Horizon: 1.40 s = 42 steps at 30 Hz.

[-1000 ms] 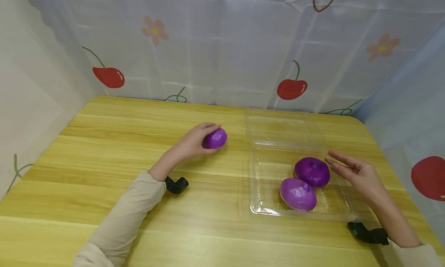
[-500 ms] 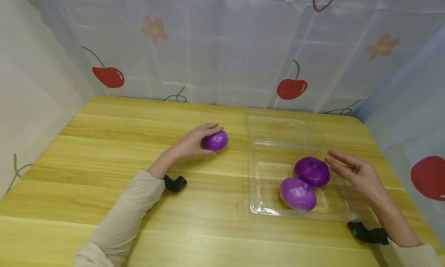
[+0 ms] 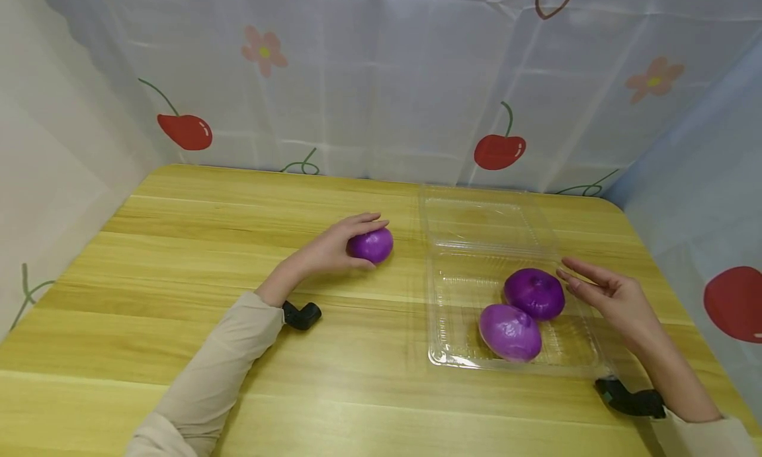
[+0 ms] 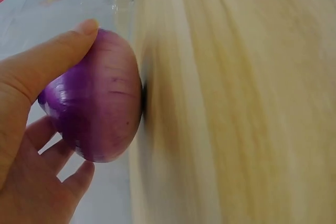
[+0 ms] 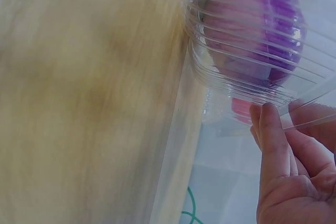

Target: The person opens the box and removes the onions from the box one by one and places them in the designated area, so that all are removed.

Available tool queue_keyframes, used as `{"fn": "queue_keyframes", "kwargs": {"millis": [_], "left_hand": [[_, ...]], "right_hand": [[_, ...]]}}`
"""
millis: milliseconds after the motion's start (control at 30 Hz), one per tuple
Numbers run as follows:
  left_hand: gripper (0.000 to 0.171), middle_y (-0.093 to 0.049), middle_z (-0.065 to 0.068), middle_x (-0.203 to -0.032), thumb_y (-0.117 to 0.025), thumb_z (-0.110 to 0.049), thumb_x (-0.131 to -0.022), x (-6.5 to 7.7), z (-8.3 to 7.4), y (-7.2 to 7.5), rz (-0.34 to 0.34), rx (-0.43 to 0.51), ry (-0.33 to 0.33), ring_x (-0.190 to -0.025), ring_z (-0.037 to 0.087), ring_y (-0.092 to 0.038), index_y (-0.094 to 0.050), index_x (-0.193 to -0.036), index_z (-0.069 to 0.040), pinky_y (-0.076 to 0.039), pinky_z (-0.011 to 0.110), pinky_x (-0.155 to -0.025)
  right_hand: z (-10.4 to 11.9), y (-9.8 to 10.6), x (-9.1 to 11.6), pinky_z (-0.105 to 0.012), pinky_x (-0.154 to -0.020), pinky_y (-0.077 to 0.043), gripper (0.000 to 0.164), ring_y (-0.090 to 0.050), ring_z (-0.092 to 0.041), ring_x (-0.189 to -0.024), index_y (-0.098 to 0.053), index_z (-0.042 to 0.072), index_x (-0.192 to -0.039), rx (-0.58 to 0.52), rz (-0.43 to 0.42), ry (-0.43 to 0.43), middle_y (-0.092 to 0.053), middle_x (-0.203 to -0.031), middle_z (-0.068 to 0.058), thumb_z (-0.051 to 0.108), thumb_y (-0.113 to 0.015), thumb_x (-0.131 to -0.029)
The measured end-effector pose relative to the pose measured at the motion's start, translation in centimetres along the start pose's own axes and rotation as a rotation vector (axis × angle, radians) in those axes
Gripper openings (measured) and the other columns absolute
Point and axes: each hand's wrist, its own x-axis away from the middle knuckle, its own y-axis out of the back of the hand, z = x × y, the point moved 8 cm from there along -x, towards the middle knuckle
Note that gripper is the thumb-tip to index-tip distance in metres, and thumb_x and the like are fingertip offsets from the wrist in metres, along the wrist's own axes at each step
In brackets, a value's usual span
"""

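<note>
My left hand (image 3: 330, 249) holds a shiny purple onion (image 3: 375, 245) over the wooden table, left of a clear plastic clamshell box (image 3: 452, 311). In the left wrist view the thumb lies along one side of this onion (image 4: 105, 98), with fingers on the other side; its pinkish side faces the table. Two more purple onions sit together in the box's right half, a darker one (image 3: 534, 295) behind a lighter one (image 3: 510, 333). At the box's right side, my right hand (image 3: 619, 305) pinches the rim between thumb and fingers. The right wrist view shows an onion (image 5: 252, 30) through the ribbed wall.
The box's lid (image 3: 476, 215) lies folded back toward a curtain (image 3: 381, 80) printed with cherries and flowers. Black camera mounts (image 3: 630, 399) sit at both wrists. The wooden tabletop (image 3: 357, 391) extends in front and to the left.
The left hand and its onion have shifted slightly to the right and toward me. My right hand, the box and the two onions inside stay in place.
</note>
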Motion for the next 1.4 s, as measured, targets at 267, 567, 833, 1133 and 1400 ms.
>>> {"fn": "queue_keyframes", "kwargs": {"millis": [267,567,833,1133,1400], "left_hand": [[0.072,-0.031,0.012,-0.148,-0.079,-0.021,-0.078,-0.1,-0.4,0.0,0.011,-0.007,-0.015,-0.133,0.032,-0.027,-0.045,-0.14,-0.008,-0.03,0.046,-0.103],[0.068,-0.035,0.013,-0.145,-0.076,-0.025,-0.081,-2.0,-6.5,-0.4,-0.014,0.002,-0.17,-0.133,0.024,-0.029,-0.046,-0.138,-0.006,-0.031,0.033,-0.104],[0.07,-0.033,0.004,-0.147,-0.07,-0.038,-0.084,-5.3,-12.7,-6.2,0.183,0.052,-0.249,-0.134,0.01,-0.024,-0.041,-0.142,-0.013,-0.021,0.026,-0.107],[0.065,-0.044,0.002,-0.14,-0.068,-0.036,-0.086,-6.3,-15.1,-11.8,0.395,0.114,-0.264,-0.125,0.002,-0.034,-0.043,-0.141,-0.012,-0.024,0.012,-0.099],[0.064,-0.049,0.001,-0.135,-0.07,-0.033,-0.085,-6.7,-16.1,-13.8,0.463,0.057,-0.329,-0.119,0.0,-0.039,-0.046,-0.138,-0.009,-0.026,0.008,-0.095]], "right_hand": [[-0.1,0.0,0.0,-0.016,-0.08,-0.047,0.04,-0.06,-0.005,-0.1,-0.047,-0.001,-0.135,0.018,-0.006,-0.006,-0.063,-0.114,0.006,-0.002,-0.049,-0.095],[0.0,0.1,0.0,-0.017,-0.08,-0.047,0.04,-0.059,-0.004,-0.101,-0.045,-0.003,-0.136,0.068,-0.006,-0.005,-0.062,-0.115,0.008,-0.001,-0.049,-0.096],[0.1,0.1,0.1,-0.017,-0.079,-0.047,0.04,-0.059,-0.004,-0.1,-0.044,-0.005,-0.135,0.073,-0.012,-0.005,-0.062,-0.114,0.008,0.0,-0.05,-0.096],[0.1,0.0,0.0,-0.017,-0.079,-0.047,0.04,-0.059,-0.003,-0.1,-0.044,-0.007,-0.135,0.077,-0.014,0.0,-0.062,-0.115,0.01,0.001,-0.05,-0.096],[0.0,0.1,0.0,-0.016,-0.079,-0.047,0.04,-0.059,-0.003,-0.1,-0.043,-0.007,-0.135,0.096,-0.018,0.0,-0.062,-0.115,0.01,0.001,-0.05,-0.096]]}}
